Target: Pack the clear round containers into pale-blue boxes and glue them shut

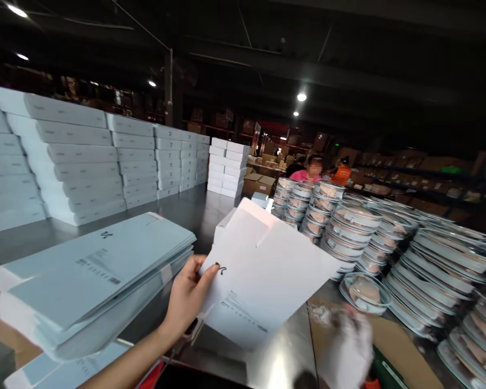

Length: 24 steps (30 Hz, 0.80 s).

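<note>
Left of the white box point(263, 275) you hold lies a stack of flat packs point(93, 281) on the steel table point(186, 213), and your left hand point(188, 297) grips that box by its left edge, thumb on the printed face, keeping it tilted above the table. Right of the box, your right hand point(350, 346) is low over a cardboard sheet point(400, 346), too blurred for you to tell whether its fingers are open or closed. Farther right of the box stand stacks of round lidded tins point(389, 243), one tin point(364, 292) lying apart just beside your right hand.
</note>
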Tool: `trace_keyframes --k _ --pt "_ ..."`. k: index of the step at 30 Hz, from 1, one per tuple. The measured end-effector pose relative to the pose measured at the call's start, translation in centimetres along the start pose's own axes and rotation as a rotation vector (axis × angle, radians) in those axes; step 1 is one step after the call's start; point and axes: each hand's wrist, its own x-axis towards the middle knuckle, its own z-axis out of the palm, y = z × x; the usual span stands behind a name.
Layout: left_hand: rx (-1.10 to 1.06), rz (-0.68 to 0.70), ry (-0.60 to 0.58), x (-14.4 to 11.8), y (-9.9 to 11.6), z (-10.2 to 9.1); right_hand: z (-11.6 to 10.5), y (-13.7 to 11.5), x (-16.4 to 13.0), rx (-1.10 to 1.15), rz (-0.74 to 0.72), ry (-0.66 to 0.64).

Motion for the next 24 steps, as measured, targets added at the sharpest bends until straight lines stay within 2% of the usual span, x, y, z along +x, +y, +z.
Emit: trace_keyframes --k 1,2,3,6,7,8,11,14,16,18,19,21,22,24 --pt "0.015 0.021 -0.015 -0.8 -0.6 0.4 -1.5 -0.7 0.9 -0.052 -0.02 0.113" --pt "0.028 0.043 -0.032 -1.6 -1.0 0.8 -2.8 -1.7 1.7 -0.122 -0.089 0.166" --pt "0.04 0.067 -0.052 -2.5 -1.3 1.1 -3.8 -2.9 2.7 -0.209 -0.197 0.166" --pt "0.078 0.149 -0.108 -4.5 -1.3 1.8 -4.9 -5.6 5.4 -0.492 -0.676 -0.131" --pt "0.094 0.177 -0.129 -4.8 -1.1 1.9 -4.8 -5.9 6.1 -0.539 -0.765 -0.177" --pt "0.114 0.203 -0.152 -5.0 -0.9 1.9 -4.5 -5.7 6.6 -0.552 -0.791 -0.178" --pt "0.182 0.285 -0.26 -4.1 -0.4 1.1 -3.8 -3.3 7.0 -0.453 -0.671 -0.215" --pt "0.248 0.389 -0.395 -1.8 0.3 -1.8 -3.5 -0.4 6.6 -0.361 -0.459 -0.282" --pt "0.299 0.432 -0.389 -0.4 1.1 -4.0 -3.4 0.4 6.6 -0.302 -0.331 -0.251" --pt "0.343 0.456 -0.323 0.3 2.4 -5.4 -3.2 -0.4 7.3 -0.204 -0.38 -0.28" --pt "0.361 0.476 -0.312 0.3 3.0 -5.5 -3.0 -1.1 7.9 -0.152 -0.453 -0.326" --pt "0.359 0.492 -0.365 0.0 3.9 -4.4 -2.4 -3.1 9.4 -0.049 -0.587 -0.423" --pt "0.331 0.465 -0.407 -0.3 4.1 -3.4 -2.1 -4.0 10.2 0.008 -0.62 -0.458" --pt "0.249 0.352 -0.456 -1.0 4.1 -1.0 -1.4 -5.4 11.3 0.078 -0.583 -0.519"
